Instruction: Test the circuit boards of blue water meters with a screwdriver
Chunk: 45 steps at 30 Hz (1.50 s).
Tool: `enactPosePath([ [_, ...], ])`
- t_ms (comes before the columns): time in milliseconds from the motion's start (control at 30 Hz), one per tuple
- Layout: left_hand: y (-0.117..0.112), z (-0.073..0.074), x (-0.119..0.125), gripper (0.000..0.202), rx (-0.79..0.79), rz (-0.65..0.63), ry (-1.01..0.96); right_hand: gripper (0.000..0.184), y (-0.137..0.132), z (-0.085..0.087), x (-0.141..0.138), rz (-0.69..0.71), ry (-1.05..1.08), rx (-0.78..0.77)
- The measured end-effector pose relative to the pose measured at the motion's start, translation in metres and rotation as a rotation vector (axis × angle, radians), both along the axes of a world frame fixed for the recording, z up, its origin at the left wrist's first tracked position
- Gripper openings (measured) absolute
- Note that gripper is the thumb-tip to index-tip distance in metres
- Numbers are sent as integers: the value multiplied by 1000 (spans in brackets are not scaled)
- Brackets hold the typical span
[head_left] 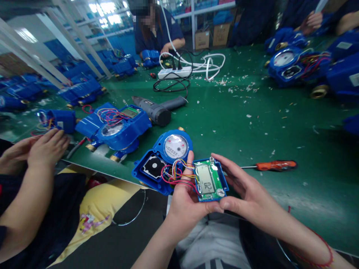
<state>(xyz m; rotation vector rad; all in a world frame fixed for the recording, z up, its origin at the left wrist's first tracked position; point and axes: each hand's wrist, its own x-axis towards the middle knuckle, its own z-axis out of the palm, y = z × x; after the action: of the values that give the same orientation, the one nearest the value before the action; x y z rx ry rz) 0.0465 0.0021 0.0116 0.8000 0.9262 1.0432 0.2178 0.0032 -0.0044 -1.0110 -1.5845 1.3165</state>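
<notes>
Between my two hands I hold a blue-cased circuit board with a small LCD; the screen shows digits. My left hand grips its left and lower edge, with the fingers among the wires. Around the right edge curls my right hand, its thumb at the lower corner. Red, yellow and white wires run from the board to an opened blue water meter on the table's front edge. That meter has a round dial and a black square part in its open box. A screwdriver with an orange handle lies beyond my right hand.
A grey heat gun lies behind a second wired blue meter. Farther back are a white power strip and looped cables. More meters stand at the right. At the left a co-worker's hands work at another meter; one person sits opposite.
</notes>
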Motion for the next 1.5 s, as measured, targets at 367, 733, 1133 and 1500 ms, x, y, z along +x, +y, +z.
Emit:
enactPosePath([
  [367, -1, 0, -5, 133, 19, 20, 65, 71, -2, -5, -5, 81, 172, -125],
  [733, -6, -7, -15, 89, 34, -37, 64, 74, -5, -1, 1, -100, -95, 118],
  [1133, -27, -4, -27, 37, 193, 170, 191, 71, -8, 18, 4, -165, -413, 512],
  [1500, -27, -5, -22, 30, 182, 146, 212, 75, -9, 10, 8, -171, -362, 402],
])
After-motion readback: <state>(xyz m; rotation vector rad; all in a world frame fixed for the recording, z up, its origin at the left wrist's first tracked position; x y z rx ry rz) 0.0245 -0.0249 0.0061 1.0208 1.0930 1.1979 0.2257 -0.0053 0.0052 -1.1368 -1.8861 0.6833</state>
